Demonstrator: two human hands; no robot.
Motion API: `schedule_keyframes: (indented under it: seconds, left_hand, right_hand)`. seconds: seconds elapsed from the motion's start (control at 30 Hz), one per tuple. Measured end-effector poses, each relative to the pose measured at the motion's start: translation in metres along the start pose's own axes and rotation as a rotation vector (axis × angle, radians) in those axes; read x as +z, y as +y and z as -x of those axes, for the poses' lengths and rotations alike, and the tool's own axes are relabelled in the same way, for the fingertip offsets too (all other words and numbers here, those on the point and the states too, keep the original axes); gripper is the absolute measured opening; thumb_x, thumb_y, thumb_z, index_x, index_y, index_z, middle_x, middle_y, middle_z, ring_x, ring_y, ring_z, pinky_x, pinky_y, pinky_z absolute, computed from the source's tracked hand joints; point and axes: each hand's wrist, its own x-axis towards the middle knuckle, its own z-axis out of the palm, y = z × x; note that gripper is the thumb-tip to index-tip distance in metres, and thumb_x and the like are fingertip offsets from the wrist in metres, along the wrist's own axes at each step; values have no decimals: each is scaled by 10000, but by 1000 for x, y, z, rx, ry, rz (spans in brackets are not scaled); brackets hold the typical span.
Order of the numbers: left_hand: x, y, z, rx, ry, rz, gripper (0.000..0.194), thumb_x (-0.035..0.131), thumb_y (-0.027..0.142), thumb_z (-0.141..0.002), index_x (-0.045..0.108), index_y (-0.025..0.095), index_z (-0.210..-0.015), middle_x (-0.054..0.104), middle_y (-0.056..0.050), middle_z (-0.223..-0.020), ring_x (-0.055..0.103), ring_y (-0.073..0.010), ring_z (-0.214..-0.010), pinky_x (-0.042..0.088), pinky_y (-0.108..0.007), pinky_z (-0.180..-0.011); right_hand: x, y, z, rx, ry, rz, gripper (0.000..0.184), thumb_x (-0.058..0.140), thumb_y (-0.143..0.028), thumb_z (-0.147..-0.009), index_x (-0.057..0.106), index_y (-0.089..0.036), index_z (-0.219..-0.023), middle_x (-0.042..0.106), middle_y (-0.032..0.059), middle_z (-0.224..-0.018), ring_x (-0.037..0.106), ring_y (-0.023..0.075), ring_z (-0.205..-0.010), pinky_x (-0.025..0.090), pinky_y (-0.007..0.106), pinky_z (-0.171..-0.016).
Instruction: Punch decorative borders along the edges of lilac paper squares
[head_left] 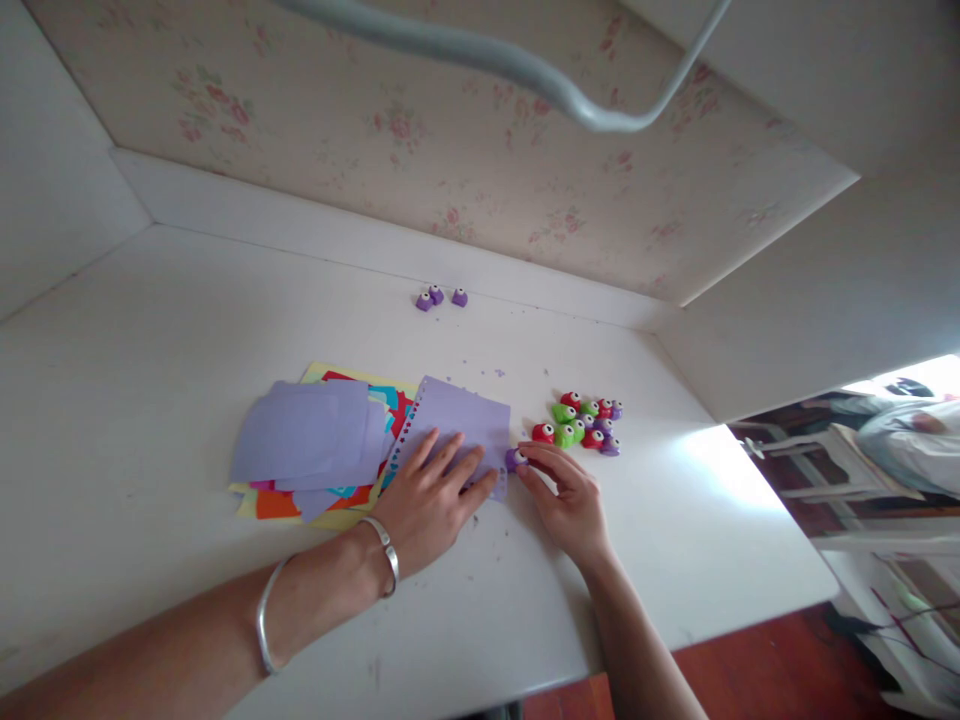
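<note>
A sheet of lilac paper [469,420] lies on the white table, with a row of small punched shapes along its left edge. My left hand [435,485] rests flat on it, fingers spread. At the sheet's right edge, my right hand [566,495] grips a small purple craft punch [515,459] between thumb and fingers. Just beyond that hand sits a cluster of red, green and purple craft punches [577,425]. Left of the sheet is a pile of lilac paper pieces [307,435] over yellow, red, blue and orange ones.
Several purple craft punches [436,295] stand near the back of the white table [187,330]. Tiny paper bits [499,373] are scattered around the sheet. A pale cable or lamp arm [480,55] hangs across the top. White panels border the table at the back and sides.
</note>
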Motion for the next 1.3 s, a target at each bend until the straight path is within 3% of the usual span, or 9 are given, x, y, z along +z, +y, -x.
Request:
schedule_keyframes:
  seconds: [0.77, 1.1, 1.3]
  left_hand:
    - [2, 0, -1, 3, -89, 49, 398, 525, 200, -930, 582, 244, -1322, 596, -97, -1357, 501, -323, -1291, 315, -555, -1101]
    - [-2, 0, -2, 10, -113, 52, 409, 533, 219, -922, 582, 223, -1328, 583, -122, -1372, 498, -339, -1299, 304, -560, -1109]
    - [-3, 0, -3, 17, -116, 84, 386, 544, 265, -935, 590, 283, -1317, 569, -122, -1387, 485, -340, -1314, 292, -592, -1103]
  right_hand:
    - [1, -9, -4, -121, -79, -4, 192, 621, -171, -903, 749, -257, -1019, 741, 47, -1028, 691, 195, -966, 564, 343, -879]
    - [2, -10, -5, -97, -64, -15, 169, 625, -188, -899, 755, -251, -986, 745, 53, -1011, 694, 201, -949, 575, 352, -864]
    - [1, -9, -5, -81, -72, 3, 164, 611, -214, -907, 754, -251, -980, 745, 59, -1009, 695, 209, -947, 579, 360, -856]
